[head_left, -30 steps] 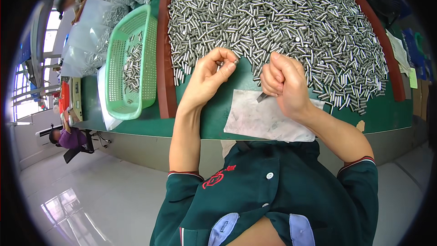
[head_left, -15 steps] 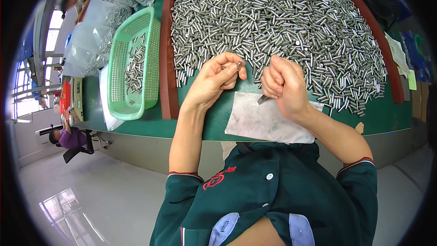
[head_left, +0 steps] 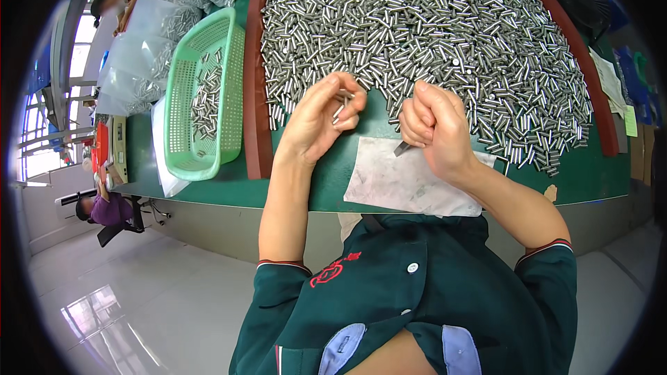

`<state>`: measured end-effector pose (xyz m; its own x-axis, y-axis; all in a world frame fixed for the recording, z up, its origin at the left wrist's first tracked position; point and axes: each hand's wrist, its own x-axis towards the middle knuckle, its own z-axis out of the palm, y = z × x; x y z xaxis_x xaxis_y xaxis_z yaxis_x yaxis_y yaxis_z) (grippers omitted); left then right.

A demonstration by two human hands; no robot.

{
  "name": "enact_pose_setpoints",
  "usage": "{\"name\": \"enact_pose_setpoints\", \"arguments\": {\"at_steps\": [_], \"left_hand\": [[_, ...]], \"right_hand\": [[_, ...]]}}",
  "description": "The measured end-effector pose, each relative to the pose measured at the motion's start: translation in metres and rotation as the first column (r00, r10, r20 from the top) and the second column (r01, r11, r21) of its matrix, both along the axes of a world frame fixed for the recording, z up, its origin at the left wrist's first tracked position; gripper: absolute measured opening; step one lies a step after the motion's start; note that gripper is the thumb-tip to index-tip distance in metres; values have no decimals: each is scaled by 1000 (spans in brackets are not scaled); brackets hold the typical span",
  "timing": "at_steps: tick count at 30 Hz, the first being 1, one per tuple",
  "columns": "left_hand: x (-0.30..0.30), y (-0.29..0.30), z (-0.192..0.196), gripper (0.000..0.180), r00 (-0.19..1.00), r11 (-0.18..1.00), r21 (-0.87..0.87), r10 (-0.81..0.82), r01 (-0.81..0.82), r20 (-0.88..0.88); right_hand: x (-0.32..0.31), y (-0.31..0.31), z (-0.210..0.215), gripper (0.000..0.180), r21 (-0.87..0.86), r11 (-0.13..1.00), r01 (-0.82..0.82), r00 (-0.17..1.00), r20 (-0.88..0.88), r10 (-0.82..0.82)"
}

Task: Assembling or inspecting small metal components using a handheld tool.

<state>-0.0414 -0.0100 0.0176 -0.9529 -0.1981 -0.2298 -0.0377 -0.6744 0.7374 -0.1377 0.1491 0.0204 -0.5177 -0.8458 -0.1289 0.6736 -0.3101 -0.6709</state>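
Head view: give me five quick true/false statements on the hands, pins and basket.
1. The left hand holds small metal pins in its fingertips. True.
2. The right hand is empty. False: a small dark tool sticks out below its fist.
3. The green basket sits to the person's left of the pin pile. True.
4. The basket holds no pins. False: some lie inside it.
5. The white sheet lies on the green table below the right hand. True.

A green table (head_left: pixel 556 180) carries heaped metal pins (head_left: pixel 431 28), a white sheet (head_left: pixel 396 180) and a green basket (head_left: pixel 187 97).
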Motion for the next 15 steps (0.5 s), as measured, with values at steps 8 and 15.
{"name": "enact_pose_setpoints", "arguments": {"at_steps": [8,15], "left_hand": [[1,-3,-2,23,940,612,-778,330,-141,89],[-4,12,-2,11,924,-96,-988,376,122,78]], "right_hand": [[-1,0,-1,37,-1,1000,0,1000,1,0],[-1,0,1,37,0,1000,-2,1000,2,2]]}}
